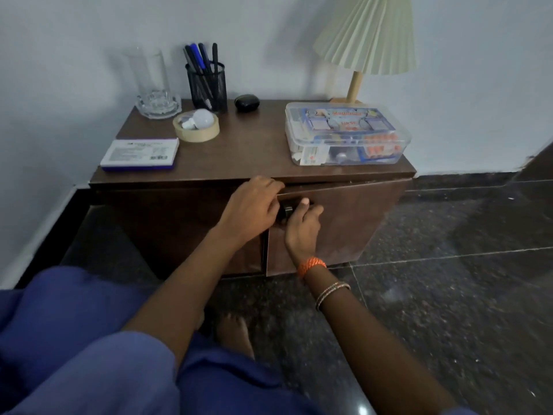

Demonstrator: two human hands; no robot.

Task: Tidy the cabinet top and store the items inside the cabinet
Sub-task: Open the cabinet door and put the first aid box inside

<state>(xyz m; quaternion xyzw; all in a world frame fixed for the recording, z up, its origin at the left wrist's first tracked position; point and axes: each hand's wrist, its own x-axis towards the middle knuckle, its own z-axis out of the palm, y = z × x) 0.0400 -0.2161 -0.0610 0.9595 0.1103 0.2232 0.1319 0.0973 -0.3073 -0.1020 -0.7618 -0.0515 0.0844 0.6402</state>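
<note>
Both at the dark handle (288, 209) where the two doors meet: left hand (251, 209) curled over the right door (335, 223) top edge, right hand (303, 227) gripping the handle from below, door barely ajar. Risk of a jerk shaking the cabinet top (254, 154) and rolling the bulb (200, 118) off the tape roll (196, 130), or toppling the tall glass (148, 73). On the clear box (347, 134), only "FIRST" legible; white carton (140, 152) print too small.

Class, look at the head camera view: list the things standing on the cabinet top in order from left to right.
White and purple box → glass ashtray → tape roll → pen holder → black case → first-aid box → lamp.
</note>
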